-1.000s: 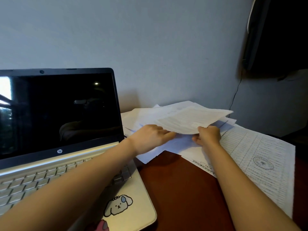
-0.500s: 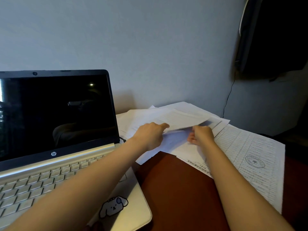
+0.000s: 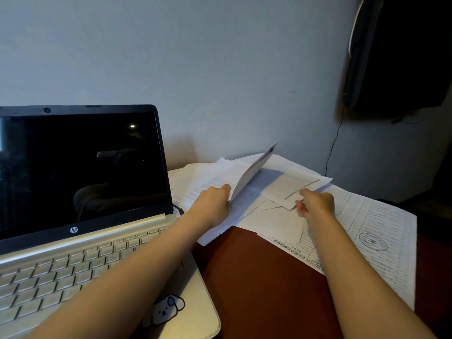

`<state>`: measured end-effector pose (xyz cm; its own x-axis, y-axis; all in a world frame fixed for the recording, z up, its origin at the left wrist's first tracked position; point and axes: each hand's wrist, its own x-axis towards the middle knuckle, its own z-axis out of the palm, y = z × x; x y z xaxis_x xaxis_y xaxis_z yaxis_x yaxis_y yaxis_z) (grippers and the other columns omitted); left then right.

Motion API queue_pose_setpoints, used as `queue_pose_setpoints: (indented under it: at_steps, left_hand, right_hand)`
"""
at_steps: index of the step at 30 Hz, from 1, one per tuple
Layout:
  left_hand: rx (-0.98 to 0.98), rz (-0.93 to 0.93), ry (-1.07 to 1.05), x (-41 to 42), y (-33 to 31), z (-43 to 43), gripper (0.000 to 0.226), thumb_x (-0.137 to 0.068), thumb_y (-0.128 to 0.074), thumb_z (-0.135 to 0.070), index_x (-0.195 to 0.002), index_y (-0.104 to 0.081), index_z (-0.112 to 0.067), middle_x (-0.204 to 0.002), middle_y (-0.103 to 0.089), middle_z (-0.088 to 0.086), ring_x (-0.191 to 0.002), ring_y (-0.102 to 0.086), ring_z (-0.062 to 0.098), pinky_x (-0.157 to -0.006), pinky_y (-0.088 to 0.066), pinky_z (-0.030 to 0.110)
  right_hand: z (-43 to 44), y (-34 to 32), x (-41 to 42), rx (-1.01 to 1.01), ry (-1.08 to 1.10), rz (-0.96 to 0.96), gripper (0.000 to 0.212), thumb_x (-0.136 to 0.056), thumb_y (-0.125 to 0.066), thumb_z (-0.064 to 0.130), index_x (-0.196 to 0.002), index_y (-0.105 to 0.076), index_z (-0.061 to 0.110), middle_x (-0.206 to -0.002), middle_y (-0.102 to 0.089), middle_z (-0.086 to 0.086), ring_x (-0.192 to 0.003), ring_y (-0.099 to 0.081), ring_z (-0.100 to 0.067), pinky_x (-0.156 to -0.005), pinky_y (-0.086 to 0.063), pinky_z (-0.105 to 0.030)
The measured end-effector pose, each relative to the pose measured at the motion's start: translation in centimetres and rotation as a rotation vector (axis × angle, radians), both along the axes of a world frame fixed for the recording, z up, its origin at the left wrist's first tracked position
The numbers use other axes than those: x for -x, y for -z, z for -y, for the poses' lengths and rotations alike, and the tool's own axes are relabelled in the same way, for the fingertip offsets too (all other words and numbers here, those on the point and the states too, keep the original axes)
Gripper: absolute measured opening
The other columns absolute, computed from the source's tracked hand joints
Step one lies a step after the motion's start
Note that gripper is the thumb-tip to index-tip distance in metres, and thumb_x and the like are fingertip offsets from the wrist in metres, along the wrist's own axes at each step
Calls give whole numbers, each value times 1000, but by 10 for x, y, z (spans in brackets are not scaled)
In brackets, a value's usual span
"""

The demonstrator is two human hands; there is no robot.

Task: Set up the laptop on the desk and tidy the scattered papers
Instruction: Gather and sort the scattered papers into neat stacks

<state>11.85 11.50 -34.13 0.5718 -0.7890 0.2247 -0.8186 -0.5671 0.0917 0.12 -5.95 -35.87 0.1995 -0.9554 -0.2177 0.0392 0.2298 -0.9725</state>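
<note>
Left hand [image 3: 212, 206] pinches a thin, curling paper sheet [image 3: 254, 170].

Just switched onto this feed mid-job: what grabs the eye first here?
The mess of loose papers fanned over the dark red desk at centre right, where the left hand grips one sheet tilted up off the pile and the right hand seems to pinch a smaller sheet. At left stands the open laptop, screen dark, a dog sticker on its palm rest.
</note>
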Motion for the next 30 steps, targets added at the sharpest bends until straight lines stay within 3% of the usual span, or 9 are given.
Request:
queue_pose_setpoints:
  at_steps: [2,9,13,17,19,22,24,27,30]
  left_hand:
    - [2,13,12,1,0,-1,24,-97,-34,-9,-118,-43,-2,-111,-58,22,-97,-55,36,-67,-35,32]
    - [26,2,9,1,2,-4,20,-96,-34,-7,-111,-45,-2,-107,-58,23,-93,-53,38,-66,-34,33]
    - [26,49,16,5,9,-6,12,-94,-35,-6,-100,-46,-4,-100,-60,24,-91,-56,40,-64,-34,33]
    - [42,40,-27,7,11,-3,21,-94,-35,-6,-108,-50,1,-105,-60,24,-96,-56,40,-68,-36,33]
    - [51,7,-56,6,9,0,24,-94,-36,-7,-112,-50,0,-111,-59,23,-101,-55,39,-74,-40,33]
    - [52,-7,-73,6,8,1,24,-94,-37,-6,-112,-50,2,-112,-58,23,-103,-55,39,-75,-39,33]
    - [37,6,-89,13,10,1,23,-94,-37,-3,-112,-50,3,-112,-58,24,-103,-55,40,-75,-41,36]
    - [35,11,-121,20,11,2,23,-96,-39,-4,-115,-51,2,-115,-59,22,-108,-55,38,-84,-45,36]
    - [52,-57,-172,21,8,3,24,-96,-41,-4,-117,-52,2,-120,-57,20,-112,-54,36,-87,-45,35]
  right_hand:
    - [2,6,0,18,11,-16,13,-90,-60,12,-82,-52,6,-72,-56,-6,-53,-54,-12,-47,-45,-18]
    - [6,7,-5,127,83,-196,27,-91,-58,17,-66,-48,9,-67,-56,-7,-52,-48,-15,-47,-38,-24]
    - [4,14,-8,284,36,-251,17,-90,-55,18,-97,-65,6,-82,-66,-10,-57,-54,-20,-60,-48,-31]
    - [3,13,-4,205,33,-173,38,-86,-64,14,-118,-49,4,-104,-67,-16,-75,-67,-25,-53,-51,-28]
    - [1,9,-5,97,0,-79,46,-84,-66,9,-122,-41,4,-102,-65,-17,-78,-68,-27,-59,-56,-31]
    - [0,7,-9,24,-112,-14,43,-80,-67,1,-119,-49,-1,-84,-66,-15,-64,-66,-22,-48,-57,-28]
    - [1,9,-10,5,-110,24,45,-75,-70,1,-116,-52,-2,-91,-67,-15,-67,-66,-22,-52,-58,-29]
    - [2,13,-9,-12,-88,47,54,-70,-75,10,-118,-51,5,-98,-71,-10,-87,-69,-26,-76,-59,-35]
    - [5,11,-9,-5,-99,135,56,-79,-66,1,-130,-43,0,-120,-60,-20,-104,-64,-33,-75,-56,-34]
